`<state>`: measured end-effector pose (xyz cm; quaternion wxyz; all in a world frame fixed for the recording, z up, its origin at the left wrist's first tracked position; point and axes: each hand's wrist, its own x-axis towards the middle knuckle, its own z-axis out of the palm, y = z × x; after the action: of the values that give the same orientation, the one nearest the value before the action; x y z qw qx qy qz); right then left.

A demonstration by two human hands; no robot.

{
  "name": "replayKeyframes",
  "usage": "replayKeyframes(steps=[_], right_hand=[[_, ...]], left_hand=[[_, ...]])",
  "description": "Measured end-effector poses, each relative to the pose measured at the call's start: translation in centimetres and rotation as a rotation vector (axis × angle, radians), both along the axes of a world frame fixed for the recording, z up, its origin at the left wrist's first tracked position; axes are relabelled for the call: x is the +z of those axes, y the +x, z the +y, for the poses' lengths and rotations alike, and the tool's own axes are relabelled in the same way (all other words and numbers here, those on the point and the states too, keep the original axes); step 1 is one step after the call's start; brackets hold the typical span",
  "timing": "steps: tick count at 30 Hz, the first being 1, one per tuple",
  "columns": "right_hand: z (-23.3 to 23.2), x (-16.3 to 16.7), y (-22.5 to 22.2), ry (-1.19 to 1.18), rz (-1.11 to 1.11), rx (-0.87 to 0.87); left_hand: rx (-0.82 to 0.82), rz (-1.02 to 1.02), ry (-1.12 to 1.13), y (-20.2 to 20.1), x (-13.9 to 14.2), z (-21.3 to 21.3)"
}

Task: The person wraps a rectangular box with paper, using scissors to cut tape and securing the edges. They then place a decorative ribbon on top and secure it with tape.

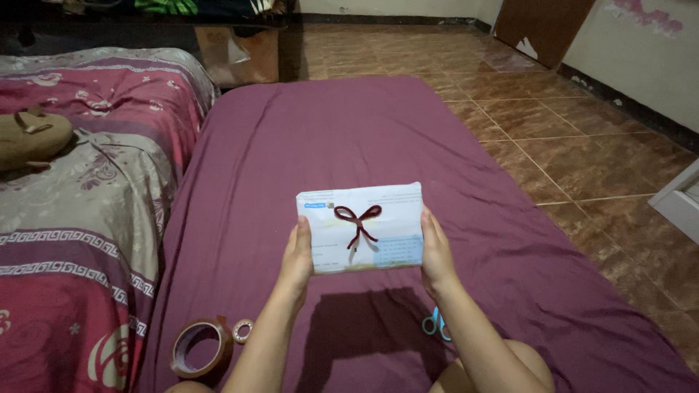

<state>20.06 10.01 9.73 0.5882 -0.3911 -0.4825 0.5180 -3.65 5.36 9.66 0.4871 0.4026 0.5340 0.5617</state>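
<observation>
While we hold the wrapped parcel [360, 227] up above the purple mattress [349, 131], left hand [297, 256] at 9 and right hand [435, 251] at 3 clamp its edges, so the dark red bow [357, 220] faces us. Tape roll [198, 348] at 7, scissors [435, 324] at 5.

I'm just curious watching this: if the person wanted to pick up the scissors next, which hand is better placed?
Probably the right hand: the blue-handled scissors lie on the purple sheet just below its wrist. The left hand, also holding the wrapped parcel, is nearer the tape rolls.
</observation>
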Motion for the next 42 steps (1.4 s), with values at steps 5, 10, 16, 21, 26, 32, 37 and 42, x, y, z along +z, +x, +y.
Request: replayKeyframes(steps=[5, 10, 16, 21, 26, 32, 37, 42], right_hand=[[-0.1, -0.3, -0.1, -0.039, 0.021, 0.008], [0.7, -1.8, 0.4, -0.075, 0.036, 0.029], [1.0, -4.3, 0.4, -0.093, 0.085, 0.061], [-0.1, -3.2, 0.3, -0.102, 0.047, 0.123], [-0.6, 1.7, 0.7, 0.025, -0.014, 0.194], [-1.3, 7.8, 1.3, 0.09, -0.026, 0.278], [-2.2, 9.3, 1.2, 0.155, -0.099, 0.283], [-2.6, 7.6, 1.3, 0.005, -0.086, 0.266]], left_hand=[[0.01, 0.062, -0.044, 0.1, 0.9, -0.4], [-0.007, 0.028, -0.001, -0.3, 0.2, -0.2], [0.019, -0.06, -0.086, -0.3, -3.2, 0.1], [-0.11, -0.205, -0.066, -0.4, -3.5, -0.2], [-0.114, 0.013, -0.04, -0.9, 1.3, -1.1], [-0.127, 0.038, 0.126, -1.6, 6.9, -1.0], [-0.225, -0.045, 0.233, -1.6, 7.8, -1.5], [-0.238, -0.023, 0.185, -1.6, 6.5, -2.3]])
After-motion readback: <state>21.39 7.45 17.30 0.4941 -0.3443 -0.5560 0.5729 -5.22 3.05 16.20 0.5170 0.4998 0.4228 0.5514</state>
